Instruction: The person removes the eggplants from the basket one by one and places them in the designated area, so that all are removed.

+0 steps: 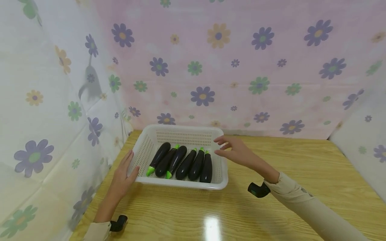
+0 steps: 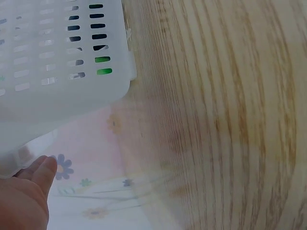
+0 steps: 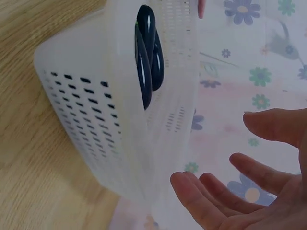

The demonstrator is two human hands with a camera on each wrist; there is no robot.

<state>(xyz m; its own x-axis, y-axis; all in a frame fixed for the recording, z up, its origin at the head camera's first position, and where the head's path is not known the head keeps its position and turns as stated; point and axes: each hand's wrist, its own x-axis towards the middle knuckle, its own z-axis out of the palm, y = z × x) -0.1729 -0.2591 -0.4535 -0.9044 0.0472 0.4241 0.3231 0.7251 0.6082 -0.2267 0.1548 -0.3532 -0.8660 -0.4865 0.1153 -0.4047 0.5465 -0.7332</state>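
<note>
A white perforated basket [image 1: 181, 183] stands on the wooden table [image 1: 271, 207] near the back left corner. Several dark toy eggplants [image 1: 184, 162] with green stems lie side by side in it. My left hand [image 1: 128, 167] rests against the basket's left front corner, fingers straight along the side, thumb by the rim. In the left wrist view a fingertip of the left hand [image 2: 29, 191] sits just under the basket's rim [image 2: 62, 96]. My right hand [image 1: 224, 147] hovers by the right rim, fingers spread and holding nothing. The right wrist view shows the right hand [image 3: 240, 191] beside the basket's wall [image 3: 86, 124], eggplants [image 3: 148, 62] inside.
Flowered cloth walls close the table in at the back [image 1: 211, 67], the left [image 1: 45, 117] and the right [image 1: 368, 140]. Bare wood stretches in front of and to the right of the basket. A black wrist camera [image 1: 258, 189] sits on each forearm.
</note>
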